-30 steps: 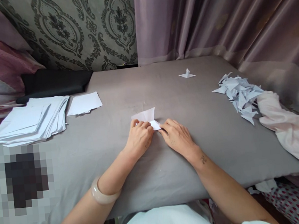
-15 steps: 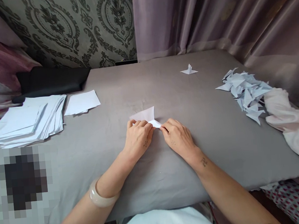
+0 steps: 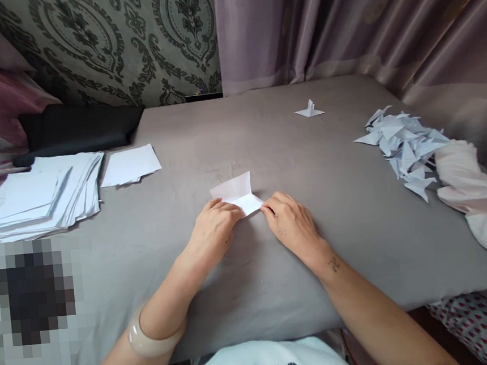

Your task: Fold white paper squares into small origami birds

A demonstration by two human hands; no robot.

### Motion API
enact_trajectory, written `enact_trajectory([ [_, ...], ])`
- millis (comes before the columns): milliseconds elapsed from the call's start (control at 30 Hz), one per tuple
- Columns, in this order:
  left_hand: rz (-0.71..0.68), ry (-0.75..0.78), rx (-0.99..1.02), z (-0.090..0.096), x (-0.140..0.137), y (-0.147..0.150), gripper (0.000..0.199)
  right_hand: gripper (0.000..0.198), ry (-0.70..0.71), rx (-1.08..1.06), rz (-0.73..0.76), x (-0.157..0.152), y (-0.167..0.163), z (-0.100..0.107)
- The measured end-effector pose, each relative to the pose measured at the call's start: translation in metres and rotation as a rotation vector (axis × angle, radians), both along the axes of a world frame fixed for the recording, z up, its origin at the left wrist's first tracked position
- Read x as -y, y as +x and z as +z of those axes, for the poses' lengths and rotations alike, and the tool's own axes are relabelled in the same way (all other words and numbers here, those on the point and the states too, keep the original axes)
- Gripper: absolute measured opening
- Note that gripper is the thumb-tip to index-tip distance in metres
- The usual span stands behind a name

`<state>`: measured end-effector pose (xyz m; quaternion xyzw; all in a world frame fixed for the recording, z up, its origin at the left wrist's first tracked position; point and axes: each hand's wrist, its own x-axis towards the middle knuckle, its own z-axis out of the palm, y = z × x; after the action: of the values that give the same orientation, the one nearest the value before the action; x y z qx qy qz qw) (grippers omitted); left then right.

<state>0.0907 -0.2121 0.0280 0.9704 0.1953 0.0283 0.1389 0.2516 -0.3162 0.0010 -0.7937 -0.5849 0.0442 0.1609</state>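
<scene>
A small sheet of white paper point(image 3: 251, 204), folded with its back half standing up, lies on the grey cloth in front of me. My left hand point(image 3: 218, 221) grips its near left edge, fingers curled over the paper and thumb hidden. At the near right corner, my right hand point(image 3: 290, 219) pinches the paper between thumb and forefinger. Further back on the cloth sits a folded paper bird point(image 3: 310, 109). To the right lies a heap of similar folded paper pieces point(image 3: 406, 142).
On the left are a thick stack of white paper point(image 3: 42, 194) and a smaller stack of paper point(image 3: 131, 164). Behind them lies a black folded item point(image 3: 80, 127). A pale cloth point(image 3: 474, 185) is bunched at the right edge. A blurred-out patch covers the lower left.
My left hand has slid left and slightly down along the paper, showing more of its near half. My right hand keeps its pinch at the corner.
</scene>
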Motion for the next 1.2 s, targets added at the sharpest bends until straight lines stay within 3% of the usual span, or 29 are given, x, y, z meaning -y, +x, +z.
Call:
enact_trajectory([
  [200,0.051,0.054,-0.015,0.004,0.006,0.004,0.033,0.021,0.010,0.011,-0.003,0.001,0.000,0.000],
  [367,0.172,0.113,0.042,-0.003,0.012,0.012,0.019,0.023,0.009,-0.003,-0.018,0.000,0.000,-0.001],
  [567,0.221,0.181,0.103,-0.015,0.010,0.024,0.033,0.023,0.009,-0.023,-0.048,-0.002,-0.001,-0.001],
  [833,0.285,0.104,0.081,-0.013,0.003,0.031,0.023,0.017,0.039,-0.124,-0.130,-0.006,-0.002,0.000],
  [1200,0.291,0.079,0.064,-0.016,-0.001,0.034,0.025,0.016,0.005,-0.194,-0.172,-0.009,-0.002,0.003],
])
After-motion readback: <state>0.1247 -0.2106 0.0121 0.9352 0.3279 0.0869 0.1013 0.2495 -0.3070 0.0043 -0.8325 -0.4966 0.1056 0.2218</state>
